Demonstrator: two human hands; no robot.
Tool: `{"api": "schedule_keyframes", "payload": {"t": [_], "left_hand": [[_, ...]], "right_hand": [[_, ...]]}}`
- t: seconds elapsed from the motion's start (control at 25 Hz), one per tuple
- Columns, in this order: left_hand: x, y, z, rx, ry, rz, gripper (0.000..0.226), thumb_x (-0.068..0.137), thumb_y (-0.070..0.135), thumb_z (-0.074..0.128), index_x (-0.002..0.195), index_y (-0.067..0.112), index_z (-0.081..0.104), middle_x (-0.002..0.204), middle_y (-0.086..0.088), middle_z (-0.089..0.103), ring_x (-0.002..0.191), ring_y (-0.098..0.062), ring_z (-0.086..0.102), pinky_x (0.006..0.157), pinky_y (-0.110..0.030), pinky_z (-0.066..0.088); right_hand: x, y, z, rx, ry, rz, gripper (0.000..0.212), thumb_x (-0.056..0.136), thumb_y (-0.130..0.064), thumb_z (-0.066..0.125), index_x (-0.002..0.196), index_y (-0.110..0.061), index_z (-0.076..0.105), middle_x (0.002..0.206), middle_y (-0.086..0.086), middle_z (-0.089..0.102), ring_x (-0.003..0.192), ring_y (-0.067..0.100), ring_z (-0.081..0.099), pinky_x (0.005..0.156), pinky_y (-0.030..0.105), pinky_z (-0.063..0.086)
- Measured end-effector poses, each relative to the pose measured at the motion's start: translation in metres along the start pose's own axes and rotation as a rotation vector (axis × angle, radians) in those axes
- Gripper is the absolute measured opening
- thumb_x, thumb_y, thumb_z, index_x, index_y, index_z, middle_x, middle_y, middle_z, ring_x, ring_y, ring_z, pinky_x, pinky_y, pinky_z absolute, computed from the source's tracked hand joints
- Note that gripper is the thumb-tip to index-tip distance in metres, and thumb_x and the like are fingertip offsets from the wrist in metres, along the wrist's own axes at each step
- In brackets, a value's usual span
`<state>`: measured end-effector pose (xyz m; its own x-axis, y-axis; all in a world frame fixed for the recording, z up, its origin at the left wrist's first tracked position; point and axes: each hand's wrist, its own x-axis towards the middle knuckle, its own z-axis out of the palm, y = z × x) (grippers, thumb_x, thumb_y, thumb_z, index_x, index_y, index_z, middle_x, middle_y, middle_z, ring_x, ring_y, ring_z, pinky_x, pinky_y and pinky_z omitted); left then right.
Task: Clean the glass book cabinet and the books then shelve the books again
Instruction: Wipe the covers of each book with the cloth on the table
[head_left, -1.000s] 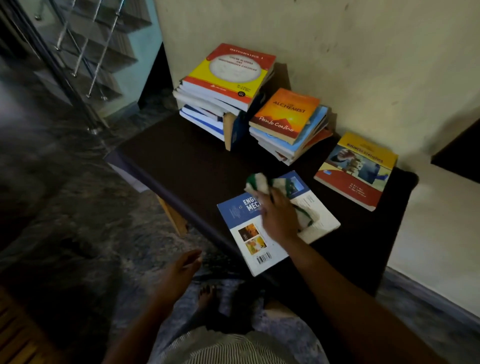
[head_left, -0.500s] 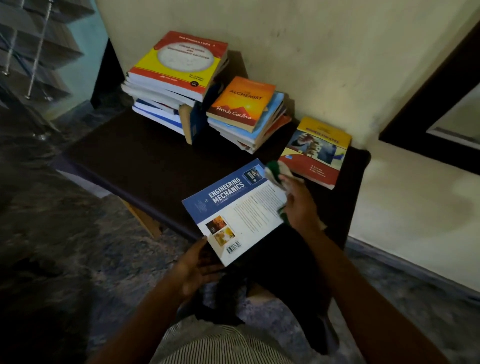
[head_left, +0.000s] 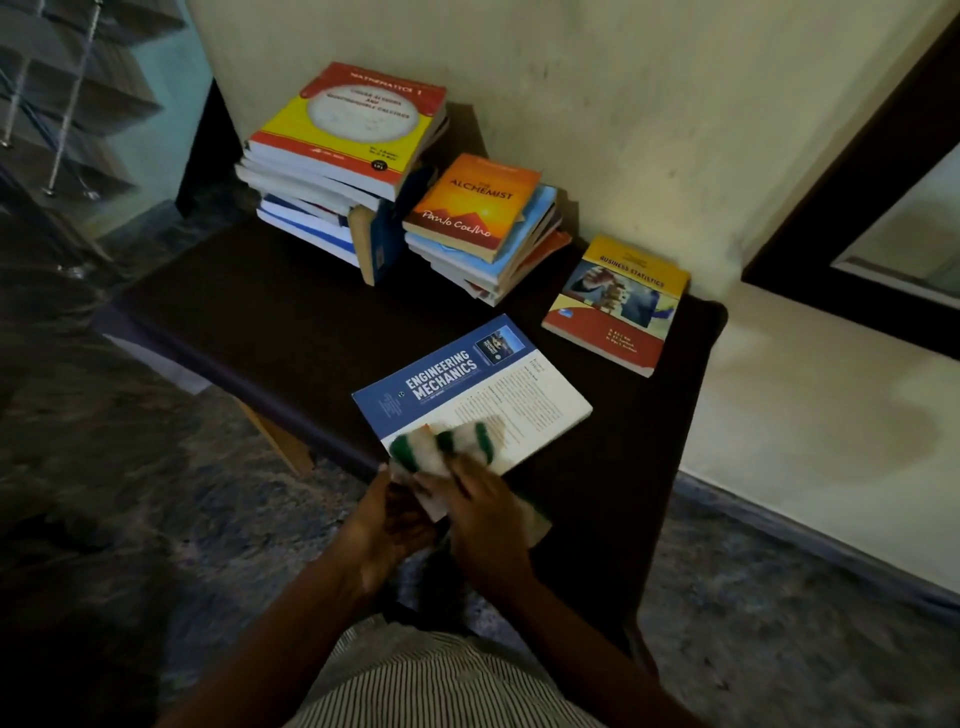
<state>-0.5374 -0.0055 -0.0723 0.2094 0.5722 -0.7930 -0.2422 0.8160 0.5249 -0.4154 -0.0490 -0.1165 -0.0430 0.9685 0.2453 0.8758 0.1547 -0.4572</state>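
Note:
A blue-and-white "Engineering Mechanics" book (head_left: 467, 387) lies flat near the front of a dark table (head_left: 249, 317), its near corner hanging over the edge. My right hand (head_left: 485, 517) grips a white cloth with green stripes (head_left: 441, 449) and presses it on the book's near end. My left hand (head_left: 384, 525) holds the book's near corner beside the cloth. At the back stand a tall pile topped by a red-and-yellow mathematics book (head_left: 358, 124) and a lower pile topped by "The Alchemist" (head_left: 475, 205). A "Business Statistics" book (head_left: 618, 306) lies alone at the right.
The table stands against a pale wall. A dark frame with a glass pane (head_left: 862, 208) is on the wall at the right. A stair railing (head_left: 67, 98) is at the far left. Dark stone floor (head_left: 130, 493) surrounds the table.
My right hand has dragged the cloth from the book's far right corner to its near end. My left hand has risen from below the table edge to hold the book's near corner.

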Motion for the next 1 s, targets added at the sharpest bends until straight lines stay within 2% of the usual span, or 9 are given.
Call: {"api": "schedule_keyframes", "payload": {"t": [0.08, 0.24, 0.32, 0.4, 0.48, 0.6, 0.8, 0.88, 1.0], "left_hand": [[-0.002, 0.007, 0.005, -0.042, 0.018, 0.008, 0.062, 0.094, 0.057, 0.028, 0.096, 0.001, 0.055, 0.086, -0.017, 0.058, 0.077, -0.031, 0.055, 0.068, -0.040, 0.046], [0.005, 0.037, 0.015, 0.063, -0.017, 0.117, 0.075, 0.088, 0.070, 0.022, 0.100, 0.006, 0.059, 0.084, -0.017, 0.060, 0.073, -0.030, 0.056, 0.061, -0.035, 0.048], [0.006, 0.054, 0.025, -0.008, -0.062, 0.122, 0.053, 0.092, 0.055, 0.040, 0.105, 0.008, 0.060, 0.091, -0.015, 0.064, 0.078, -0.028, 0.061, 0.058, -0.036, 0.054], [0.015, 0.069, 0.029, -0.097, -0.127, 0.080, 0.032, 0.092, 0.035, 0.053, 0.103, 0.006, 0.061, 0.100, -0.018, 0.065, 0.075, -0.030, 0.068, 0.056, -0.040, 0.058], [0.021, 0.080, 0.030, -0.064, -0.125, 0.075, 0.020, 0.091, 0.019, 0.055, 0.102, 0.004, 0.061, 0.111, -0.020, 0.062, 0.063, -0.027, 0.070, 0.048, -0.040, 0.056], [0.010, 0.098, 0.033, 0.034, -0.125, 0.141, 0.011, 0.091, 0.004, 0.054, 0.098, 0.001, 0.061, 0.123, -0.023, 0.057, 0.055, -0.023, 0.069, 0.045, -0.037, 0.056], [-0.062, 0.144, 0.030, 0.397, -0.013, 0.545, 0.020, 0.084, 0.003, 0.061, 0.100, 0.013, 0.064, 0.087, -0.010, 0.072, 0.067, -0.016, 0.070, 0.053, -0.030, 0.055], [-0.097, 0.157, 0.018, 0.519, 0.046, 0.747, 0.020, 0.083, 0.005, 0.061, 0.096, 0.021, 0.061, 0.084, -0.005, 0.072, 0.070, -0.012, 0.071, 0.058, -0.028, 0.055], [-0.121, 0.177, 0.006, 0.551, 0.160, 1.000, 0.018, 0.083, 0.010, 0.061, 0.096, 0.023, 0.058, 0.091, -0.002, 0.071, 0.082, -0.016, 0.070, 0.073, -0.041, 0.056]], "right_hand": [[0.004, -0.010, -0.014, 0.135, 0.031, -0.063, 0.039, 0.086, -0.025, 0.043, 0.120, -0.025, 0.061, 0.116, 0.007, 0.063, 0.109, 0.021, 0.056, 0.093, 0.026, 0.039], [0.035, -0.003, -0.070, 0.585, 0.150, 0.183, 0.049, 0.090, 0.000, 0.039, 0.126, -0.030, 0.054, 0.130, -0.011, 0.052, 0.121, 0.004, 0.045, 0.100, 0.025, 0.039], [0.053, 0.006, -0.093, 0.648, 0.218, 0.215, 0.056, 0.091, 0.006, 0.040, 0.121, -0.040, 0.052, 0.131, -0.013, 0.051, 0.122, 0.003, 0.046, 0.098, 0.026, 0.041], [0.067, 0.011, -0.110, 0.678, 0.220, 0.212, 0.057, 0.091, 0.010, 0.040, 0.118, -0.038, 0.053, 0.131, -0.010, 0.052, 0.116, -0.002, 0.050, 0.092, 0.018, 0.042], [0.079, 0.014, -0.121, 0.691, 0.198, 0.197, 0.052, 0.091, 0.012, 0.040, 0.117, -0.030, 0.055, 0.129, -0.012, 0.052, 0.105, -0.013, 0.051, 0.085, 0.005, 0.039], [0.095, 0.014, -0.134, 0.665, 0.192, 0.131, 0.049, 0.091, 0.013, 0.041, 0.117, -0.026, 0.056, 0.122, -0.020, 0.051, 0.107, -0.023, 0.044, 0.083, -0.001, 0.035], [0.124, 0.010, -0.159, 0.556, 0.241, -0.021, 0.047, 0.091, 0.010, 0.045, 0.120, -0.026, 0.055, 0.121, -0.029, 0.048, 0.114, -0.024, 0.039, 0.090, -0.001, 0.033], [0.137, 0.009, -0.169, 0.544, 0.279, -0.091, 0.047, 0.092, 0.007, 0.046, 0.122, -0.027, 0.054, 0.126, -0.022, 0.050, 0.119, -0.019, 0.038, 0.092, 0.001, 0.031], [0.164, 0.000, -0.182, 0.533, 0.313, -0.168, 0.047, 0.091, 0.009, 0.046, 0.123, -0.025, 0.054, 0.130, -0.013, 0.050, 0.118, -0.018, 0.038, 0.092, 0.000, 0.030]]}}
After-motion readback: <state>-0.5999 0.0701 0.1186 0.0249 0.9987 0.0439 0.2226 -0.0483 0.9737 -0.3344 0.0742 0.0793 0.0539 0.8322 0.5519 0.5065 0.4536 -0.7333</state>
